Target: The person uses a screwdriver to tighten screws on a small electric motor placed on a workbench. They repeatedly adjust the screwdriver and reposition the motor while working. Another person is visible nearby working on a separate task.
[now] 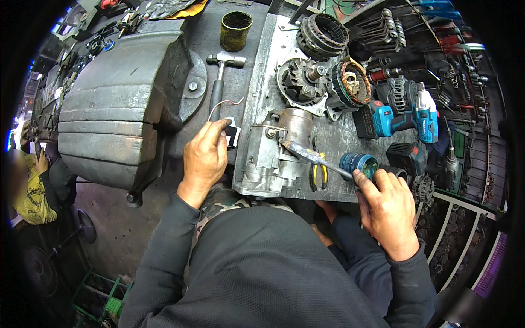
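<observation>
My left hand (205,156) is closed in a pinch on a thin copper-coloured wire (234,102), whose free end curves up to the right. Beside those fingertips is a small black-and-white piece (233,134); whether the hand touches it I cannot tell. A ball-peen hammer (217,90) lies just beyond. My right hand (385,210) is closed, its fingers at the end of a slim tool (314,157) with a worn tan-and-blue wider part. The tool slants over a metal housing (292,131). A blue tub (359,164) of blue-green paste stands against the right fingertips.
A large cast-metal block (109,109) fills the left of the bench. Alternator parts (306,82), pliers (318,176), a cordless impact wrench (424,115) and a battery (407,157) crowd the right. A grimy yellow can (236,31) stands behind. A person in yellow (35,191) is at far left.
</observation>
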Tool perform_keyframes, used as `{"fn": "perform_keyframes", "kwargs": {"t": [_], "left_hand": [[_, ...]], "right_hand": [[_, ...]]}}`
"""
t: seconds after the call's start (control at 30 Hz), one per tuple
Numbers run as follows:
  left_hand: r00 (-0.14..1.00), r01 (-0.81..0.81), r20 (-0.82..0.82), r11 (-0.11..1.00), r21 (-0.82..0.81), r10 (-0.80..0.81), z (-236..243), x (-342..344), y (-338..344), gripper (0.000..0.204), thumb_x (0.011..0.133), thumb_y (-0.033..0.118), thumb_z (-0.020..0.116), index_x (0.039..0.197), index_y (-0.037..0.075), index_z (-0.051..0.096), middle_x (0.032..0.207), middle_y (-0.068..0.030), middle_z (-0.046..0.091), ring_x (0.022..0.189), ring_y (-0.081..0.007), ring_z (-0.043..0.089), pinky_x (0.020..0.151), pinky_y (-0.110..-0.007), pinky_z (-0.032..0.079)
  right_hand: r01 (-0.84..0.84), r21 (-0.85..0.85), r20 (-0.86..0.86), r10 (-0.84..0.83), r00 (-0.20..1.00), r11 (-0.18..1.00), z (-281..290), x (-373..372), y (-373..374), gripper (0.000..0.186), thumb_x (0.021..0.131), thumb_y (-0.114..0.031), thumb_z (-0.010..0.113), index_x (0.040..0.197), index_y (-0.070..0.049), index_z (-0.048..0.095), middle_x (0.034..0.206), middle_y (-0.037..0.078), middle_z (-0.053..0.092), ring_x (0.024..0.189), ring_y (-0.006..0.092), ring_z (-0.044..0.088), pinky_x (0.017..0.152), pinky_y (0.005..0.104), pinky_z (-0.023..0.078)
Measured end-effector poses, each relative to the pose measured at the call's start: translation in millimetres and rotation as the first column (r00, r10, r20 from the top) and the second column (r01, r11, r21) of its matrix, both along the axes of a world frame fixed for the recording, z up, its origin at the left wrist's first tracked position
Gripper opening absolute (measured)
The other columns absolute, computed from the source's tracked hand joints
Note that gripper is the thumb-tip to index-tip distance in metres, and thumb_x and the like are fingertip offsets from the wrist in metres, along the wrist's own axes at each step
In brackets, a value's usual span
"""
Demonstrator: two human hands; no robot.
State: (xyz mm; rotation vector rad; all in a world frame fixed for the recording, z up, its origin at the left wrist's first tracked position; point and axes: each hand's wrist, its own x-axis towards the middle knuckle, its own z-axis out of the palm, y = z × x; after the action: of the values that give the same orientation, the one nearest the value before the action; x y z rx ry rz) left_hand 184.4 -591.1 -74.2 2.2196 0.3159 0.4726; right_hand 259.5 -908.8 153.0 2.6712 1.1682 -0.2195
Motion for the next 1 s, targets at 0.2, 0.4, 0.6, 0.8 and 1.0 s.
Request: {"fn": "perform_keyframes", "kwargs": {"t": [0.2, 0.4, 0.6, 0.8, 1.0], "left_hand": [[0.998, -0.006, -0.067, 0.975, -0.222, -0.009, 10, -13, -10, 0.024, 0.110, 0.003, 0.061, 0.133, -0.002, 0.062, 0.112, -0.0193, 0.082, 0.103, -0.0343, 0.081, 0.088, -0.040, 0.062], [0.996, -0.007, -0.078, 0.891, -0.454, -0.032, 8, -18, -11, 0.020, 0.108, 0.004, 0.066, 0.127, -0.003, 0.062, 0.110, -0.0131, 0.084, 0.085, -0.0129, 0.073, 0.076, -0.030, 0.058], [0.995, 0.032, -0.067, 0.882, -0.470, -0.072, 14, -22, -14, 0.010, 0.104, 0.004, 0.072, 0.112, -0.003, 0.070, 0.096, -0.0083, 0.078, 0.078, -0.0107, 0.066, 0.072, -0.030, 0.054], [0.991, 0.114, -0.021, 0.919, -0.378, -0.131, 18, -17, -16, 0.012, 0.098, 0.003, 0.076, 0.109, -0.001, 0.073, 0.096, -0.0125, 0.071, 0.079, -0.0244, 0.069, 0.074, -0.036, 0.055], [0.986, 0.142, -0.023, 0.916, -0.375, -0.163, 20, -19, -18, 0.010, 0.097, 0.003, 0.076, 0.106, -0.002, 0.073, 0.095, -0.0135, 0.070, 0.081, -0.0294, 0.070, 0.075, -0.039, 0.056]], "right_hand": [[-0.224, -0.116, 0.097, 0.236, 0.967, 0.968, 11, 33, 4, 0.050, 0.080, -0.010, 0.076, 0.131, -0.012, 0.078, 0.097, 0.008, 0.061, 0.090, 0.0275, 0.062, 0.080, 0.0417, 0.048], [-0.015, -0.050, -0.093, 0.010, 0.996, 0.999, 11, 27, 6, 0.043, 0.087, -0.013, 0.082, 0.130, -0.011, 0.078, 0.099, 0.011, 0.065, 0.094, 0.0327, 0.068, 0.082, 0.0448, 0.052], [-0.042, -0.039, -0.065, 0.040, 0.997, 0.998, 10, 20, 6, 0.050, 0.082, -0.007, 0.085, 0.132, -0.009, 0.076, 0.098, 0.013, 0.061, 0.092, 0.0360, 0.064, 0.080, 0.0477, 0.051], [-0.261, -0.134, 0.040, 0.268, 0.962, 0.956, 13, 59, 4, 0.056, 0.078, -0.008, 0.083, 0.134, -0.014, 0.077, 0.099, 0.010, 0.060, 0.093, 0.0309, 0.063, 0.083, 0.0438, 0.049], [-0.122, -0.054, -0.094, 0.117, 0.989, 0.991, 7, 55, -1, 0.052, 0.084, -0.013, 0.084, 0.136, -0.013, 0.076, 0.098, 0.011, 0.061, 0.094, 0.0325, 0.065, 0.084, 0.0448, 0.051]]}}
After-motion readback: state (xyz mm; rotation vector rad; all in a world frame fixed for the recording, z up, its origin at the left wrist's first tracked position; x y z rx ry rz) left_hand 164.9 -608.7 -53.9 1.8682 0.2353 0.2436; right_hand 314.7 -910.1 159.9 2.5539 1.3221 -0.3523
